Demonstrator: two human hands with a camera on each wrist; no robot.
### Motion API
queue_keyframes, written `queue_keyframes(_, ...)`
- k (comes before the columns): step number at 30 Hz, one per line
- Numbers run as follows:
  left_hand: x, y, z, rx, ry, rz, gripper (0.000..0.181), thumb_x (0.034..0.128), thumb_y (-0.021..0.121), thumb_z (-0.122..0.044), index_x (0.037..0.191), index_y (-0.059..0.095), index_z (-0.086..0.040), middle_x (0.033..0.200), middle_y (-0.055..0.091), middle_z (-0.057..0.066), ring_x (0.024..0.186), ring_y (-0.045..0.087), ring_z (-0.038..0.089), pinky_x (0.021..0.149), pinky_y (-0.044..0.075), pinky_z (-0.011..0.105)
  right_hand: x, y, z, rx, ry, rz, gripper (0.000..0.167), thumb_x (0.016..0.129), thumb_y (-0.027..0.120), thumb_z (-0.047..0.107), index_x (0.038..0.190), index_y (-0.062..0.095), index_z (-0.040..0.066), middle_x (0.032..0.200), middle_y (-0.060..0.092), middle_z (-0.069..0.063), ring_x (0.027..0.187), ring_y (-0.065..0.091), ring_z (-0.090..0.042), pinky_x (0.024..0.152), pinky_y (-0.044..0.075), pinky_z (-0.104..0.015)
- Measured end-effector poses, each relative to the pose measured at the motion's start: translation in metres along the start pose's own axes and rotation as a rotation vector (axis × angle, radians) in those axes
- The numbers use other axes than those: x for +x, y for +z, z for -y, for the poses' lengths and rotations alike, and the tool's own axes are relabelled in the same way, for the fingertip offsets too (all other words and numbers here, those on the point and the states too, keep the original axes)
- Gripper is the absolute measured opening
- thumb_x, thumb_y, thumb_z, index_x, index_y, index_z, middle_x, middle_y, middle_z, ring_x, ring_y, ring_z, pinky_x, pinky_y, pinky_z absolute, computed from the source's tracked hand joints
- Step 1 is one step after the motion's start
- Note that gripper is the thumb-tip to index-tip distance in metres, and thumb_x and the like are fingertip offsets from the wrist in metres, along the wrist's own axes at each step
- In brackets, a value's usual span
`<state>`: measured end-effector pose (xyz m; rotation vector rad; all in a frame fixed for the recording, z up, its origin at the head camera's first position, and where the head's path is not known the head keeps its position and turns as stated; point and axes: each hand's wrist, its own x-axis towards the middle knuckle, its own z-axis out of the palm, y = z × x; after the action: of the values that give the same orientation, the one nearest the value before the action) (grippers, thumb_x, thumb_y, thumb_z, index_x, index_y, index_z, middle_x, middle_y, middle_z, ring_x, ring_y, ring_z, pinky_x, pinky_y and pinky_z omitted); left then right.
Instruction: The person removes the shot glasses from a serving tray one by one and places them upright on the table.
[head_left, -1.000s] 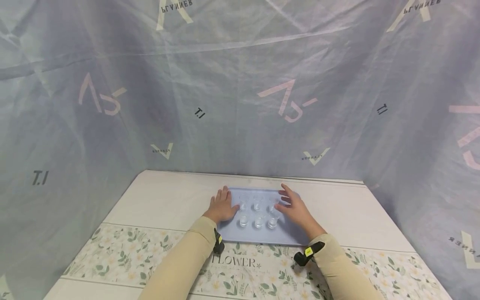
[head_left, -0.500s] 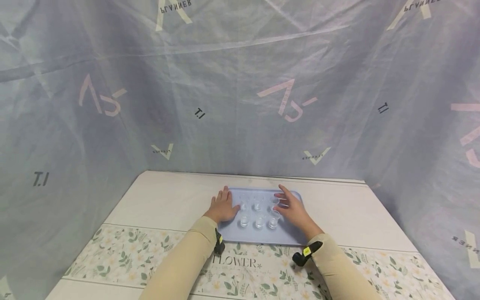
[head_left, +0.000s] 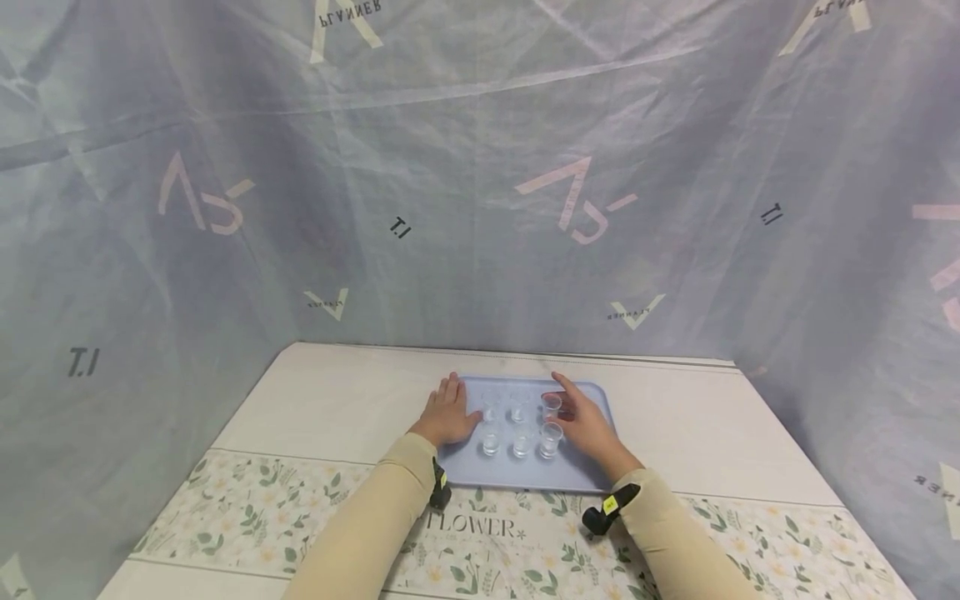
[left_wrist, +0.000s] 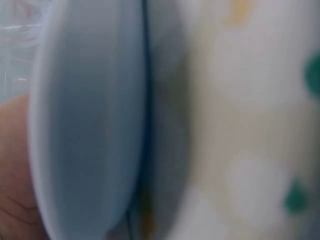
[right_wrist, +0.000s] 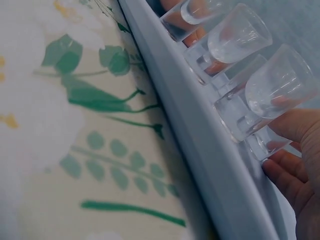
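Several small clear glasses stand upright in two rows on a light blue tray. My left hand lies spread over the tray's left edge, thumb beside the back left glass. At the back right, my right hand has its thumb and fingers round a glass, just behind the front right glass. The right wrist view has the thumb and fingers of my right hand at that glass, partly hidden behind a nearer glass. In the left wrist view, the tray wall covers most of my left hand.
A table cover with a floral band lies under the tray. Grey-blue curtains with printed letters hang behind the table and at both sides. Dark wrist cameras sit on both wrists, over beige sleeves.
My right hand has moved a little left, and its fingers have closed in round the back right glass. The left hand stays on the tray's edge.
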<state>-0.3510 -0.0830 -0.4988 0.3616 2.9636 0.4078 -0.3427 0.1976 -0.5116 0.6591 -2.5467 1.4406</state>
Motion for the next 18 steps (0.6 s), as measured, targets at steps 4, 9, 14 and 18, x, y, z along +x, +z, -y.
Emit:
queue_keyframes(4,0.0033,0.0024,0.0037,0.003,0.012,0.007,0.077,0.1067,0.04,-0.045,0.157,0.018,0.009,0.167,0.004,0.026,0.155,0.004,0.039,0.124,0.012,0.05,0.0022,0.002,-0.003,-0.023,-0.007,-0.005,0.086,0.084,0.077,-0.005,0.157,0.032,0.003,0.123,0.069,-0.021,0.117,0.064,-0.04,0.096,0.054,-0.044)
queue_keyframes(9,0.0075,0.0038,0.0058,0.015,0.014,0.018,0.078,0.1073,0.037,-0.047,0.158,0.015,0.009,0.167,0.0,0.025,0.155,0.002,0.038,0.125,0.01,0.048,0.0052,0.0033,-0.0055,-0.053,-0.032,-0.014,0.085,0.084,0.079,-0.002,0.156,0.034,0.004,0.119,0.071,-0.017,0.112,0.068,-0.038,0.093,0.056,-0.044)
queue_keyframes(14,0.0064,0.0012,0.0046,-0.005,0.002,0.041,0.078,0.1071,0.038,-0.046,0.157,0.016,0.01,0.167,0.0,0.026,0.155,0.002,0.04,0.125,0.009,0.05,0.0048,0.0046,-0.0066,-0.07,-0.069,-0.014,0.083,0.083,0.079,-0.002,0.154,0.036,0.003,0.114,0.073,-0.017,0.108,0.069,-0.038,0.091,0.057,-0.045)
queue_keyframes(18,0.003,-0.0022,0.0025,-0.012,-0.009,0.055,0.078,0.1068,0.039,-0.046,0.158,0.016,0.008,0.167,0.001,0.025,0.155,0.004,0.039,0.124,0.01,0.052,0.0053,0.0047,-0.0061,-0.06,-0.06,-0.013,0.084,0.083,0.079,-0.002,0.155,0.037,0.005,0.112,0.074,-0.015,0.107,0.069,-0.035,0.092,0.057,-0.045)
